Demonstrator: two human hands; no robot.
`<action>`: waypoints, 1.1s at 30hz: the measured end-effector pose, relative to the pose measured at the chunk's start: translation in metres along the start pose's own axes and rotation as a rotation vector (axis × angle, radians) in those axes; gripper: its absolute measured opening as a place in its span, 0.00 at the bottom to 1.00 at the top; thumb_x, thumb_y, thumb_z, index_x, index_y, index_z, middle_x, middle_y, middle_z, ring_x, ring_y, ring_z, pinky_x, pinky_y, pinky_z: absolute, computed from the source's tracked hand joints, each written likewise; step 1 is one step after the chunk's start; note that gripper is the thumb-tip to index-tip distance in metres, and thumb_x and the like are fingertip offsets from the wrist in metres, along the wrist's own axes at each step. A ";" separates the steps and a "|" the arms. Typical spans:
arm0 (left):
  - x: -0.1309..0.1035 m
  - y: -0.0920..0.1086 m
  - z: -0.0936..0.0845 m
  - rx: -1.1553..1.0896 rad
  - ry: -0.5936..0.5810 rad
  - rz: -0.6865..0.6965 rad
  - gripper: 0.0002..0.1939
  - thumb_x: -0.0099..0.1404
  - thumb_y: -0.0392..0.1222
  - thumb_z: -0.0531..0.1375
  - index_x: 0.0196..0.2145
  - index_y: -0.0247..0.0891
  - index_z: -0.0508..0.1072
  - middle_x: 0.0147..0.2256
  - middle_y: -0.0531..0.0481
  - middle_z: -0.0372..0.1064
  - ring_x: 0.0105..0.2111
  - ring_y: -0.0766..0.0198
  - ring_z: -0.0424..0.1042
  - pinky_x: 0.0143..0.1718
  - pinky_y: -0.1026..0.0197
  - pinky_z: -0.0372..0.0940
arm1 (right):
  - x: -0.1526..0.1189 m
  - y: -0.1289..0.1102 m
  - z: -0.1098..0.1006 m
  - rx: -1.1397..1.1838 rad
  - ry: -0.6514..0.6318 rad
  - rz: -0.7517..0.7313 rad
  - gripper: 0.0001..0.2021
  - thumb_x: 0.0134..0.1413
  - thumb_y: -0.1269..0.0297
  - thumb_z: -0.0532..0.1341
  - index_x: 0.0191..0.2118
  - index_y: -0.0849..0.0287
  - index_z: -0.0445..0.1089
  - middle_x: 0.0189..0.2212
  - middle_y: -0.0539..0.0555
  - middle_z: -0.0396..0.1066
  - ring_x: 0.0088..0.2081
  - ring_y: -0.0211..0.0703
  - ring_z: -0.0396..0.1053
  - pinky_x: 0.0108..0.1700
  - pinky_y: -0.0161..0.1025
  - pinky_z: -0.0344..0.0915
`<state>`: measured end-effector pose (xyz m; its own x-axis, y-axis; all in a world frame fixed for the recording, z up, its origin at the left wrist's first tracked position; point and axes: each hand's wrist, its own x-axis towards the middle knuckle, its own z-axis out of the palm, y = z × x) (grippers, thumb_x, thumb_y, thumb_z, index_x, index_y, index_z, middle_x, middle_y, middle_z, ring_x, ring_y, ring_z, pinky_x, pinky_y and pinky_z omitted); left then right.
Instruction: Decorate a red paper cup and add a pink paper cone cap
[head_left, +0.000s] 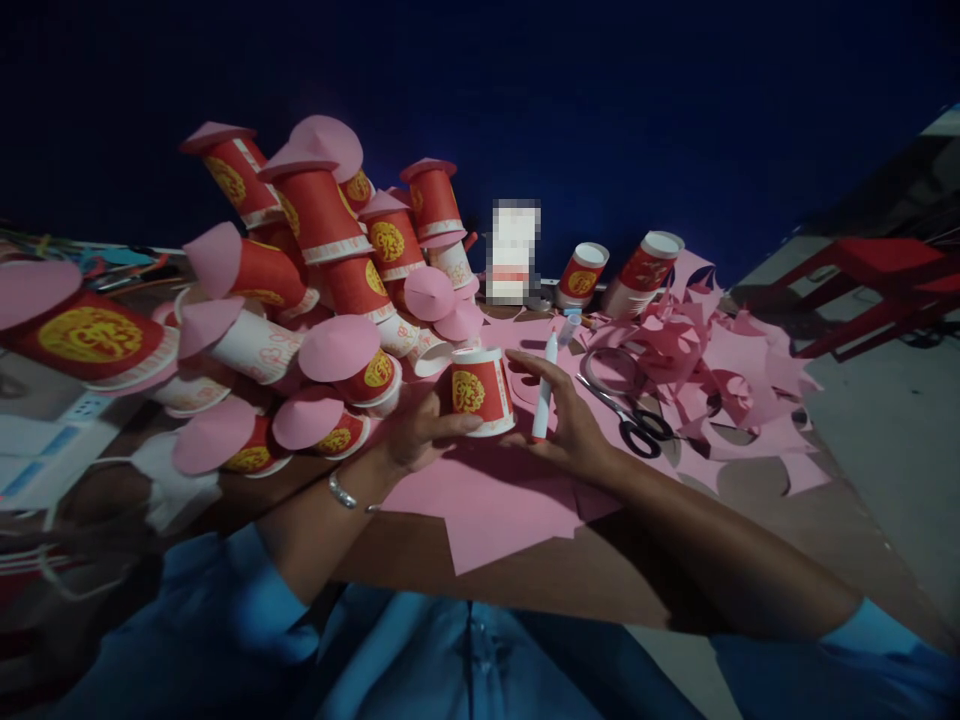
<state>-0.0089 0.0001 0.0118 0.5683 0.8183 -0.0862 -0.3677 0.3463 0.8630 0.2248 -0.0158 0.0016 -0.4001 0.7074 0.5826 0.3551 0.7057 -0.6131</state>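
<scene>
My left hand is closed around the lower left side of a red paper cup with a yellow emblem. The cup is upside down, its white base on top. My right hand curves on the cup's other side with a white pen in its grip, the narrow tip pointing up. Its fingertips are close to the cup; whether they touch it I cannot tell. Pink paper sheets lie beneath both hands. Beside the pen tip is a translucent cap.
Many red cups with pink cone tops are piled at left. Scissors and pink paper scraps lie right. Two more cups stand behind, near a blurred upright panel. A red stool is beyond the table.
</scene>
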 end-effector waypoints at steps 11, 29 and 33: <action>0.003 0.001 -0.001 -0.028 0.005 0.051 0.41 0.53 0.42 0.72 0.64 0.40 0.69 0.49 0.42 0.81 0.53 0.43 0.79 0.56 0.43 0.73 | -0.009 0.014 0.008 -0.100 0.090 0.028 0.30 0.67 0.66 0.63 0.70 0.48 0.55 0.62 0.62 0.71 0.55 0.53 0.78 0.53 0.55 0.78; 0.000 0.005 0.011 0.655 0.201 0.269 0.33 0.58 0.49 0.74 0.56 0.39 0.69 0.56 0.37 0.76 0.60 0.42 0.73 0.66 0.39 0.64 | -0.011 0.031 0.000 -0.399 0.019 0.211 0.34 0.61 0.75 0.53 0.71 0.48 0.59 0.54 0.57 0.78 0.53 0.52 0.78 0.52 0.50 0.76; -0.002 0.004 0.015 0.758 0.250 0.294 0.40 0.55 0.48 0.75 0.61 0.41 0.65 0.56 0.37 0.76 0.65 0.39 0.68 0.67 0.38 0.62 | -0.007 0.028 -0.005 -0.503 -0.030 0.234 0.30 0.62 0.76 0.54 0.69 0.54 0.64 0.53 0.60 0.79 0.54 0.53 0.78 0.53 0.48 0.75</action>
<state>-0.0005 -0.0070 0.0234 0.3147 0.9350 0.1636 0.1677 -0.2244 0.9600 0.2414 -0.0013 -0.0169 -0.2830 0.8515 0.4414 0.7942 0.4660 -0.3899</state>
